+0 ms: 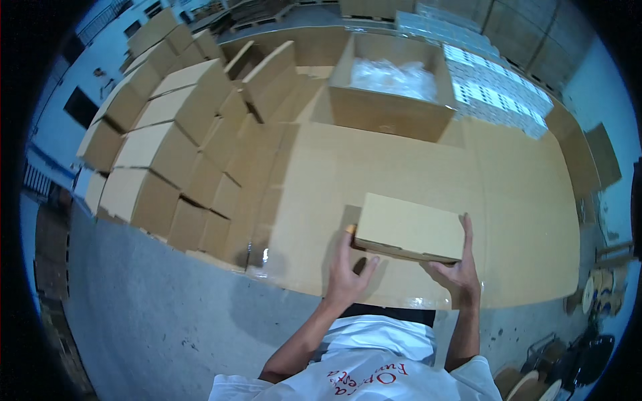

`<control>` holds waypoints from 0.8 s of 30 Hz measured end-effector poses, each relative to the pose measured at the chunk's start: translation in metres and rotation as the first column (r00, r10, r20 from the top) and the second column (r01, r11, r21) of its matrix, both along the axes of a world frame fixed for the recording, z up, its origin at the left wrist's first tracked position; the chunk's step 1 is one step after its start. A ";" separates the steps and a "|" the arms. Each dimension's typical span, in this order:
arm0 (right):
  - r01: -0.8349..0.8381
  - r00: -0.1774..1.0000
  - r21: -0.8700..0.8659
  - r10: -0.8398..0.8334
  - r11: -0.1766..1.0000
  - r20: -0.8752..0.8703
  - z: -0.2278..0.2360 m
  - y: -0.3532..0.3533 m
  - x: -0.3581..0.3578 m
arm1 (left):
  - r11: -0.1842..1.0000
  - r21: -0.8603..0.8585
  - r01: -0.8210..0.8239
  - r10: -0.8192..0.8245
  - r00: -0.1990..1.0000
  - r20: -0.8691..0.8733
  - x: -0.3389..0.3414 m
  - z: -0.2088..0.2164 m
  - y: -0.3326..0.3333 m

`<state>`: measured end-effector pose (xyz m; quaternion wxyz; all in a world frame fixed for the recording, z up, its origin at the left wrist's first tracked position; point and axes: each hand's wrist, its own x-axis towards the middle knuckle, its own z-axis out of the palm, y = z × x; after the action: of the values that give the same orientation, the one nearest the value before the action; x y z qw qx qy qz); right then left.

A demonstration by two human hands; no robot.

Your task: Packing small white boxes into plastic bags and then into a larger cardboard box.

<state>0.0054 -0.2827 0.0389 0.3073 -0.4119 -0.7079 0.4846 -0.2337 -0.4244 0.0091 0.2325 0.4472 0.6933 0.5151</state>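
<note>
A small closed cardboard box (pixel 411 226) lies between my two hands over the cardboard-covered table. My left hand (pixel 349 275) is at its left end, the index finger along that side and the thumb apart from the front edge. Something orange shows on that index fingertip. My right hand (pixel 463 271) grips the right end, with a finger up the side and the thumb at the lower front edge. The fingers under the box are hidden. Whether the box rests on the table or is slightly raised, I cannot tell.
Similar cardboard boxes (pixel 157 150) are stacked in rows at the left. A large open carton (pixel 391 110) holding clear plastic bags (pixel 391 79) stands at the back, with stacked white-patterned packs (pixel 498 90) beside it. Cardboard sheeting (pixel 321 180) covers the table.
</note>
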 end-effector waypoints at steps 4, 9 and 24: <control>-0.044 0.999 0.048 0.045 0.998 -0.023 0.002 -0.029 -0.027 | 0.999 0.022 0.028 -0.025 0.993 -0.111 -0.027 -0.001 -0.037; -0.019 1.000 0.228 0.022 0.973 -0.012 0.001 -0.069 -0.082 | 0.994 0.099 0.034 -0.032 0.999 -0.020 -0.086 0.031 -0.099; -0.013 0.813 0.484 0.291 0.875 -0.504 0.208 -0.017 -0.496 | 0.931 0.243 -0.273 0.358 0.815 -0.456 -0.166 0.044 -0.182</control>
<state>-0.4906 -0.2995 0.2467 0.5493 -0.1063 -0.7108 0.4263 -0.4000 -0.6061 0.0527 -0.0788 0.4597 0.7485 0.4714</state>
